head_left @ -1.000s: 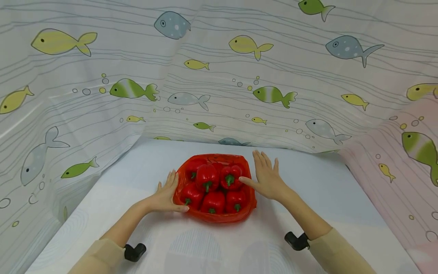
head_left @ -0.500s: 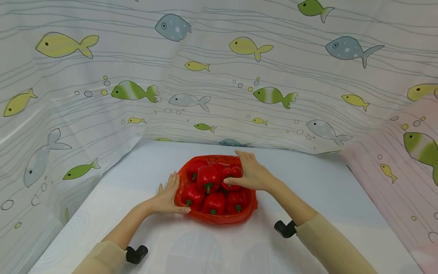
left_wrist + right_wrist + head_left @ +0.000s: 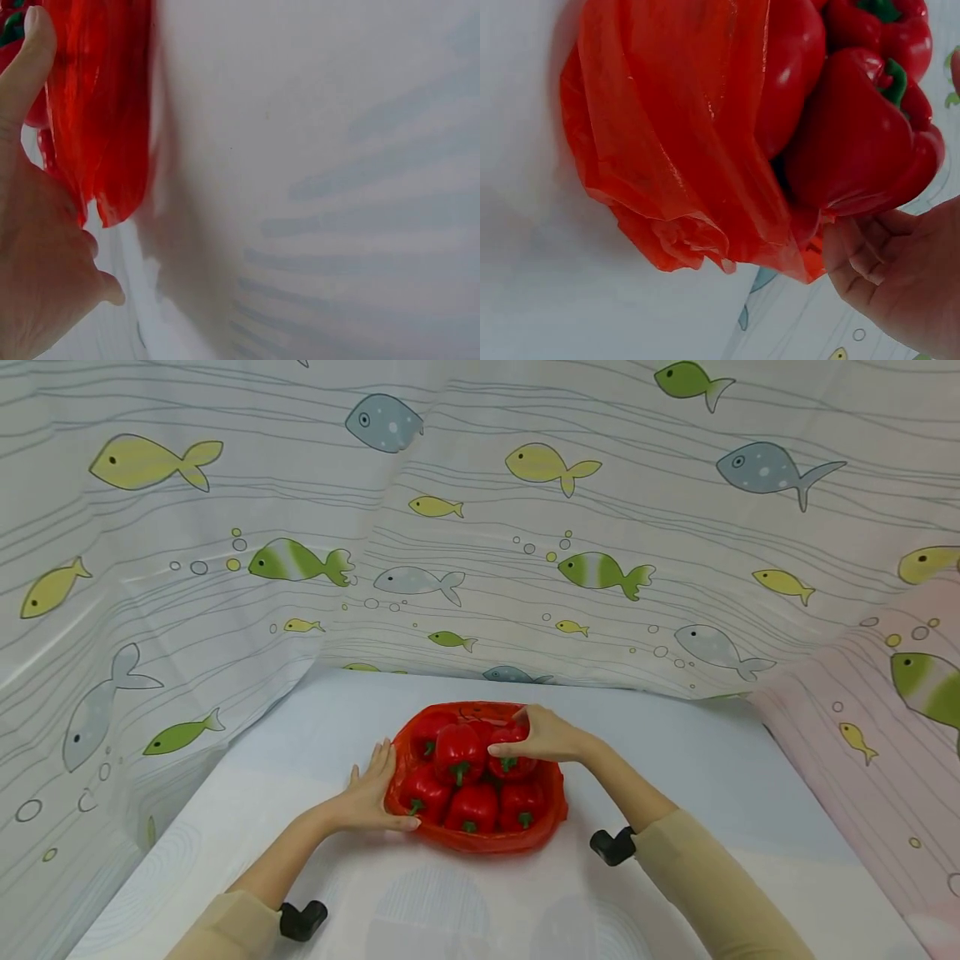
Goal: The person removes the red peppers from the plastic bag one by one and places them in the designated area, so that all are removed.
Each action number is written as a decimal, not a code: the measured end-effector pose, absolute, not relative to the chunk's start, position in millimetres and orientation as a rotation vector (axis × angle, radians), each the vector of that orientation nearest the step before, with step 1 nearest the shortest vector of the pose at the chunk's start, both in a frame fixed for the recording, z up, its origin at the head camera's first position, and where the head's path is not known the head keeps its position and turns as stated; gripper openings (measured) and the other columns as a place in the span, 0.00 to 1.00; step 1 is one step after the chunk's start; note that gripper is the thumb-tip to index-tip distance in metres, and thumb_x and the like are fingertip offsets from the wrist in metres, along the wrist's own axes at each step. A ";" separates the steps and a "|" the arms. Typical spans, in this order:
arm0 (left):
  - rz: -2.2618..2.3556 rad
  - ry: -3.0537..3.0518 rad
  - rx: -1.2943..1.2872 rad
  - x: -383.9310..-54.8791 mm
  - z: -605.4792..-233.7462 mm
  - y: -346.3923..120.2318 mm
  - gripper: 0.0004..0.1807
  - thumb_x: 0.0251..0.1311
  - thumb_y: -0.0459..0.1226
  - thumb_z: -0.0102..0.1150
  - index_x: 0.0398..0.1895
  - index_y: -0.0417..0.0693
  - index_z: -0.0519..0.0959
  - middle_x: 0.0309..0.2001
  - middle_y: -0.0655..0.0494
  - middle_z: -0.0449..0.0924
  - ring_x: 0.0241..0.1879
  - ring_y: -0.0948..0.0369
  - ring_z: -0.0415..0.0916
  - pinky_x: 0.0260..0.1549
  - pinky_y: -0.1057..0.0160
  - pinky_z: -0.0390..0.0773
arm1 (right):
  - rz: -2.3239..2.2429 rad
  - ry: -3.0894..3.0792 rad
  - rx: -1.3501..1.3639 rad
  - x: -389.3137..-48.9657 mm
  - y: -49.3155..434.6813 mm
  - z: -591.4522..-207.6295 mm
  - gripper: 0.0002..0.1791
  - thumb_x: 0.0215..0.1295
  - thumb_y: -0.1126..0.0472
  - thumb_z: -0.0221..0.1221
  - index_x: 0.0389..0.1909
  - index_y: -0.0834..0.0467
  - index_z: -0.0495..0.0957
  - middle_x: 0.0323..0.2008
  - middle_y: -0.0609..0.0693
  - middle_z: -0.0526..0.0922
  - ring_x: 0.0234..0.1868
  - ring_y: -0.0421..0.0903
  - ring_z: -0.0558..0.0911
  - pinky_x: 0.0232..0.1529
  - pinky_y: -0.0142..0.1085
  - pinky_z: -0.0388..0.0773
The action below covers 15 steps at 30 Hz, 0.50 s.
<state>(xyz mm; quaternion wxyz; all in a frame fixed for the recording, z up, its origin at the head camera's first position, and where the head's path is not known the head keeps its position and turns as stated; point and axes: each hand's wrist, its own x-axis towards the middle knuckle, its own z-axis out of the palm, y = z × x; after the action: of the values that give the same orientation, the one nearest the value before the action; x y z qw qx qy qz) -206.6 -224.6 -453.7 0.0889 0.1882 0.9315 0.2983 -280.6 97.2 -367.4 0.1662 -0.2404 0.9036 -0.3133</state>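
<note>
An opened red plastic bag (image 3: 480, 843) full of red bell peppers (image 3: 472, 806) lies mid-table in the head view. My right hand (image 3: 551, 739) holds the upper right pepper (image 3: 512, 767), thumb in front and fingers behind. In the right wrist view, the fingers of that hand (image 3: 907, 274) curl against the pepper (image 3: 851, 142), which still lies among the others; the thumb is mostly out of frame. My left hand (image 3: 367, 797) rests along the bag's left side with fingers extended and thumb at the front rim. The left wrist view shows this hand (image 3: 41, 247) beside the bag wall (image 3: 105, 97).
The bag stands on a pale patterned table cover (image 3: 427, 910). A fish-print curtain (image 3: 480, 543) hangs behind the table and along both sides. Black wrist cameras (image 3: 303, 921) jut inward from both sleeves.
My right hand has moved left from beside the bag onto the upper right pepper, and its fingers have curled round it. The left hand keeps its place at the bag.
</note>
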 end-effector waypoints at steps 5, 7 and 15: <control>0.885 2.767 0.561 -207.6 -456.4 -225.6 0.71 0.44 0.58 0.71 0.71 0.24 0.34 0.73 0.28 0.27 0.71 0.36 0.23 0.57 0.24 0.28 | -0.870 2.556 -0.627 -286.5 97.4 -373.3 0.48 0.52 0.34 0.63 0.63 0.65 0.64 0.58 0.56 0.72 0.56 0.50 0.72 0.51 0.46 0.77; 0.877 2.769 0.561 -208.1 -457.2 -226.0 0.71 0.44 0.58 0.71 0.71 0.24 0.34 0.73 0.28 0.27 0.71 0.36 0.23 0.57 0.24 0.29 | -0.863 2.550 -0.615 -288.5 97.1 -374.6 0.47 0.52 0.35 0.63 0.63 0.64 0.64 0.58 0.56 0.72 0.56 0.50 0.72 0.52 0.47 0.76; 0.881 2.762 0.555 -207.5 -455.3 -225.6 0.71 0.44 0.58 0.71 0.71 0.23 0.34 0.73 0.27 0.28 0.72 0.36 0.23 0.57 0.24 0.29 | -0.822 2.553 -0.629 -291.2 95.0 -374.4 0.44 0.54 0.37 0.63 0.61 0.64 0.66 0.54 0.55 0.75 0.53 0.50 0.74 0.51 0.46 0.76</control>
<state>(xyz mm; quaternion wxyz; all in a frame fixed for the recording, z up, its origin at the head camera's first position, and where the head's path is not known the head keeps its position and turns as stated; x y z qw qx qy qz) -207.5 -225.6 -455.3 0.0946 0.1872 0.9315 0.2971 -291.2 95.0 -374.4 0.1924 -0.2240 0.9095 -0.2927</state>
